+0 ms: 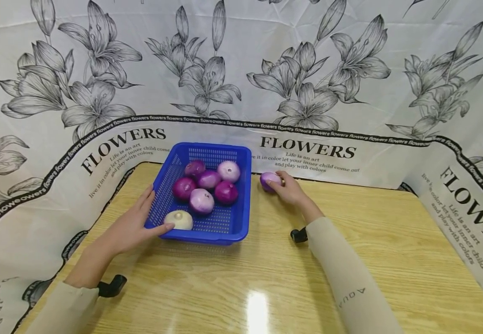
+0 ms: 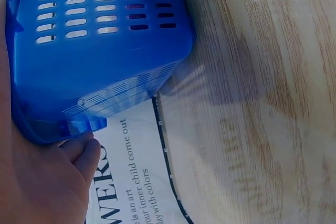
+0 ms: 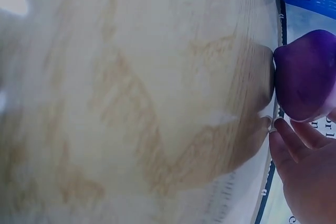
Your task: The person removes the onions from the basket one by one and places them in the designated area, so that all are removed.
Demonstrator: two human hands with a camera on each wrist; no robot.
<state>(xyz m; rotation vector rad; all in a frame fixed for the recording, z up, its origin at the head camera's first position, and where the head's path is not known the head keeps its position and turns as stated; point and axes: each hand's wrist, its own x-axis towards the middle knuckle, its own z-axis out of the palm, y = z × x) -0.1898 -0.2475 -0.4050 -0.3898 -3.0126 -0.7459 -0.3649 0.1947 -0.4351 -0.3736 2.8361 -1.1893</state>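
A blue plastic basket [image 1: 244, 218] with slotted sides stands on the table, tilted slightly in the head view. Inside lie several purple onions [image 1: 201, 201] and one white onion [image 1: 179, 219] at the front left corner. My left hand [image 1: 130, 225] grips the basket's front left corner, thumb over the front rim and fingers along the left side; its fingertips show under the rim in the left wrist view. Right of the basket, at the table's back edge, my right hand [image 1: 290, 189] holds another purple onion [image 1: 269, 180] between thumb and fingers. That onion sits against the tabletop in the right wrist view.
The wooden table [image 1: 391, 260] reaches forward and right of the basket. A white cloth [image 1: 233, 93] printed with flowers and lettering hangs behind the table and along both sides. Black camera mounts [image 1: 113, 285] stick out at both wrists.
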